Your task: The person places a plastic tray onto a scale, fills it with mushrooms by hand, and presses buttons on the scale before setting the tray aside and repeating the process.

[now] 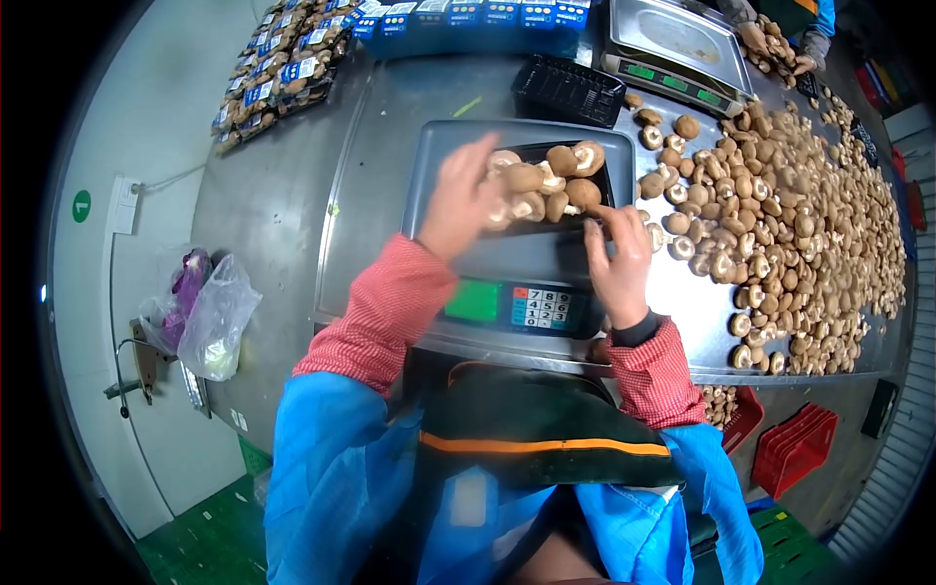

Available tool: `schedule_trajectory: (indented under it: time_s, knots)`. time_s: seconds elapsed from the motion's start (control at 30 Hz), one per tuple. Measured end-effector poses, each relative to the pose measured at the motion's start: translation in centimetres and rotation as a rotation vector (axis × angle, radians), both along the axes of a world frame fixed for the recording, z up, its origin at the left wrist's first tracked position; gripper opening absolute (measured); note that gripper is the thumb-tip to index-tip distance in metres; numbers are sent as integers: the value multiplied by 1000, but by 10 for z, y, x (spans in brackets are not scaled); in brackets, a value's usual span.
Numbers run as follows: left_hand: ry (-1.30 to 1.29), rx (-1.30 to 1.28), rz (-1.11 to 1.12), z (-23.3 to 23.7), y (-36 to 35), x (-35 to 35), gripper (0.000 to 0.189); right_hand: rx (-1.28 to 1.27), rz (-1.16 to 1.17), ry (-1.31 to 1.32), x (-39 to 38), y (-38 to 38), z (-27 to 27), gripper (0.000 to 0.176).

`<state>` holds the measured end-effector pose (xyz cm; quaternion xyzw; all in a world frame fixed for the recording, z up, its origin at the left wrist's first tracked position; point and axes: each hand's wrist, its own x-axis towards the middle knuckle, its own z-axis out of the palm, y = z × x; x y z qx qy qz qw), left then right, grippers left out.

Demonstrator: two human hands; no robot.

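Observation:
A black tray (608,185) holding several brown mushrooms (524,177) rests on the grey plate of a scale (425,156). My left hand (460,200) is at the tray's left end, blurred by motion, its fingers beside the mushrooms there; whether it grips one cannot be made out. At the tray's lower right corner is my right hand (620,261), thumb and forefinger apart, fingertips by the tray's edge and the nearest mushroom. The scale's green display and keypad (542,307) show below the plate.
A big heap of loose mushrooms (799,224) covers the table's right side. Empty black trays (569,90) and a second scale (678,49) stand behind. Packed mushrooms (283,73) lie back left, beside blue-labelled packs (468,24). Another person's hands (804,64) are at the back right.

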<state>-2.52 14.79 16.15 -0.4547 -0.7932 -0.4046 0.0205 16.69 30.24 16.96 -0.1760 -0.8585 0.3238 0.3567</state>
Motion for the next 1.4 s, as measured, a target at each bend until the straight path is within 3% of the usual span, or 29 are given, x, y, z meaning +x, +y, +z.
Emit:
schedule_trajectory:
  time_s: [0.17, 0.3, 0.4, 0.6, 0.83, 0.87, 1.0, 1.03, 1.17, 1.27, 1.4]
  knots:
    - [-502, 255, 195, -6, -57, -12, 37, -46, -105, -57, 51, 2, -13, 12]
    - [-692, 197, 249, -18, -92, -1, 29, -186, -126, -234, 86, -2, -33, 14]
    - [-624, 152, 230, -25, -100, 5, 25, -213, -124, -232, 95, -7, -42, 17]
    - [-413, -182, 200, 1, -77, 19, 29, -183, -120, -209, 87, -4, -37, 22]
    - [-515, -344, 172, -16, -58, 22, 38, -252, -123, -207, 68, 9, -19, 23]
    - [-519, -360, 163, -20, -55, 21, 38, -161, -115, -140, 58, 19, -20, 28]
    - [-666, -323, 185, -35, -46, 16, 31, 16, -200, -203, 8, 53, -16, 31]
    - [-801, -314, 196, -22, -41, 20, 25, 50, -183, -245, -4, 59, -20, 35]
    - [-916, -76, 262, -28, -32, 22, 23, 99, -69, -465, -29, 59, -21, 16]
    - [-1091, 176, 372, -21, -27, 17, 16, 98, -21, -563, -26, 53, -17, 17]
    - [-1198, 198, 398, -16, -34, 1, 13, -11, 75, -377, -40, 93, -8, 17]
